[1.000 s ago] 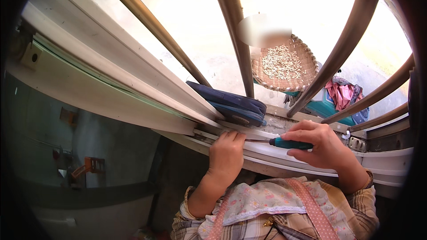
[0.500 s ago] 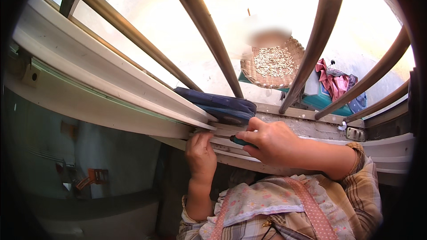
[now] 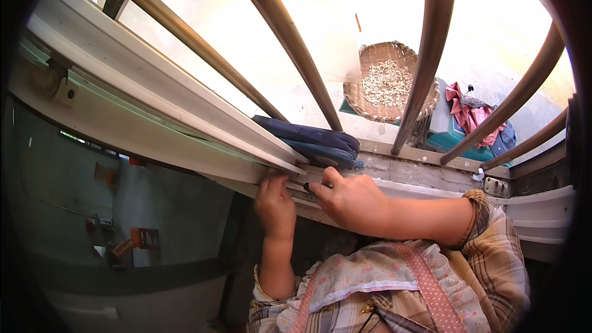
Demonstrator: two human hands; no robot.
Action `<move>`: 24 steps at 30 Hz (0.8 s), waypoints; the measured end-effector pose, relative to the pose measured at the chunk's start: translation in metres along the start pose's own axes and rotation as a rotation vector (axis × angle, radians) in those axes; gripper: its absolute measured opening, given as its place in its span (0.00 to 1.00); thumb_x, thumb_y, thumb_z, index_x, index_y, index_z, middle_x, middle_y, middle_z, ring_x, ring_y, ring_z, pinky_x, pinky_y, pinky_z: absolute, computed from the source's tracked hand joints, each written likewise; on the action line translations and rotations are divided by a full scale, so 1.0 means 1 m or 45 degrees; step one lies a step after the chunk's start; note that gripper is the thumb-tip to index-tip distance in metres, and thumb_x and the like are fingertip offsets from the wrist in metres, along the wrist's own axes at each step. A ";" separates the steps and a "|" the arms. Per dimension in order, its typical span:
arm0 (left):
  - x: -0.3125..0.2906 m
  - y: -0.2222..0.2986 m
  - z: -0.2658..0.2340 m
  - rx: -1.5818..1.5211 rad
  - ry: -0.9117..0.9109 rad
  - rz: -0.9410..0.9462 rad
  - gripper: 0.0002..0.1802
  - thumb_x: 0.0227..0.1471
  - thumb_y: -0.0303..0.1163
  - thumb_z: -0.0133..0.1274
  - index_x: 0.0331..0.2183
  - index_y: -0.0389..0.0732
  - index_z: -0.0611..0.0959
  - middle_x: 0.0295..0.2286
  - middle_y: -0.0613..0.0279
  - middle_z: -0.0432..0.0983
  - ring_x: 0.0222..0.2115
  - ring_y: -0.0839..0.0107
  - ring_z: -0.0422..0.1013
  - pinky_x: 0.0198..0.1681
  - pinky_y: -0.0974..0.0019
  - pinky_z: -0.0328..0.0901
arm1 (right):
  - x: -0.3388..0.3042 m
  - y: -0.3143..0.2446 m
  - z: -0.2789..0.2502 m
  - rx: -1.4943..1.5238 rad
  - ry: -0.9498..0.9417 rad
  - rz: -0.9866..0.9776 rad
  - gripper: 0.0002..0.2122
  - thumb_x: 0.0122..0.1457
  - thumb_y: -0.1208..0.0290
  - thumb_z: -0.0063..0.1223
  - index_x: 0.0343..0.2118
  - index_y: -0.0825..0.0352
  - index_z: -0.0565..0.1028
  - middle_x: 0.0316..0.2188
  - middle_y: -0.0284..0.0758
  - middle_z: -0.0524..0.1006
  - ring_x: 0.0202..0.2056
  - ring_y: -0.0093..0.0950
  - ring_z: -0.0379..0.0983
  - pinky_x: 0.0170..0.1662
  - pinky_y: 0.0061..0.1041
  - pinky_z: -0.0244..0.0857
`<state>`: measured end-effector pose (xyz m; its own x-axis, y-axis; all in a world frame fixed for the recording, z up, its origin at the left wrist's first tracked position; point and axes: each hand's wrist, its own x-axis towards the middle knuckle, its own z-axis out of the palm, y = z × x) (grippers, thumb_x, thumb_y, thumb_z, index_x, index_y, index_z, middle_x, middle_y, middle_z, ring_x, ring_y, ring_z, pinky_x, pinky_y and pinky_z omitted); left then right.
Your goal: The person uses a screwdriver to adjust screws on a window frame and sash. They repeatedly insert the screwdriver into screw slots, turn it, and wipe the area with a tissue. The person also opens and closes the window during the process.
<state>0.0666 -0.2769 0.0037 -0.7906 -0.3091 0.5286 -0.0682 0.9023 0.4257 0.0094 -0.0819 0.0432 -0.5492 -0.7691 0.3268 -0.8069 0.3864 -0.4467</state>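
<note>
The hands are apart but near each other, along the inner edge of the window sill [image 3: 404,168]. The right hand [image 3: 357,203] is wrapped around a dark tool handle [image 3: 311,189], mostly hidden by the fist. The left hand [image 3: 275,205] is at the end of the pale sash rail [image 3: 154,140]; I cannot tell whether it grips anything. By the sill's outer edge lies a blue pouch [image 3: 308,140].
</note>
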 end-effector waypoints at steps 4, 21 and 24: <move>-0.004 -0.004 0.003 0.028 0.006 0.000 0.09 0.50 0.18 0.52 0.33 0.40 0.83 0.32 0.53 0.79 0.34 0.49 0.75 0.37 0.53 0.70 | -0.013 0.009 0.010 0.025 0.039 -0.061 0.13 0.53 0.73 0.53 0.42 0.67 0.76 0.35 0.44 0.72 0.20 0.37 0.76 0.21 0.34 0.70; -0.022 -0.017 0.004 -0.322 0.318 -0.057 0.11 0.46 0.11 0.50 0.30 0.37 0.79 0.30 0.54 0.77 0.32 0.57 0.75 0.39 0.60 0.70 | -0.007 0.010 -0.006 -0.020 -0.003 -0.094 0.17 0.52 0.75 0.53 0.47 0.68 0.76 0.34 0.42 0.71 0.20 0.37 0.76 0.22 0.34 0.71; -0.024 -0.013 0.002 -0.426 0.408 -0.081 0.11 0.47 0.10 0.49 0.30 0.37 0.78 0.31 0.53 0.77 0.33 0.57 0.74 0.39 0.60 0.70 | -0.009 0.008 -0.013 -0.011 0.050 -0.084 0.15 0.52 0.75 0.53 0.45 0.68 0.76 0.34 0.42 0.71 0.21 0.37 0.76 0.22 0.34 0.71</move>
<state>0.0853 -0.2812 -0.0159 -0.5597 -0.4858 0.6714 0.1308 0.7482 0.6504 0.0048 -0.0648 0.0473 -0.5026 -0.7727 0.3877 -0.8435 0.3400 -0.4158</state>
